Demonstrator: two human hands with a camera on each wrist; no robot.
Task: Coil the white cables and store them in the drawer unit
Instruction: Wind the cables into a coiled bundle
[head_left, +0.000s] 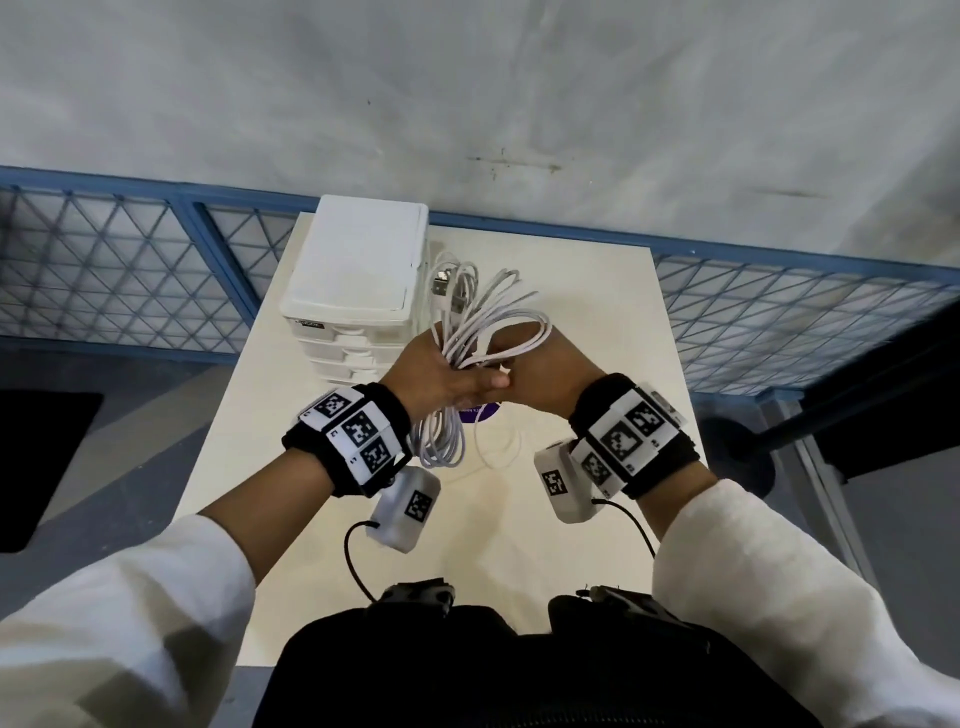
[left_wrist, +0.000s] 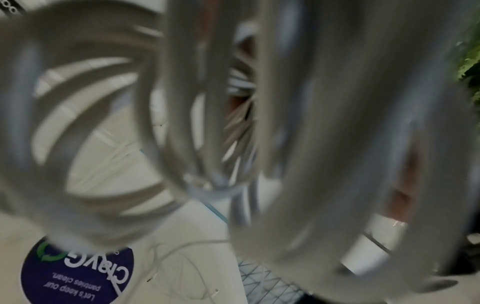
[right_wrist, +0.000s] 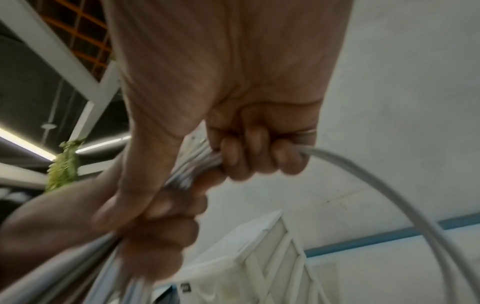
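White cables (head_left: 470, 332) hang bunched in loops above the table (head_left: 597, 322), gripped mid-bundle by the left hand (head_left: 441, 374) and right hand (head_left: 540, 374); coiling looks nearly done, so next comes opening the drawer unit (head_left: 358, 270), still shut.

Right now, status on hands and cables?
Left hand and right hand both grip the bundle of looped white cables above the table. White plastic drawer unit shut. Nothing blocking.

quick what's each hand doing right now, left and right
Left hand: closed around the bundle of white cables.
Right hand: closed on the same cables, fingers curled round the strands.
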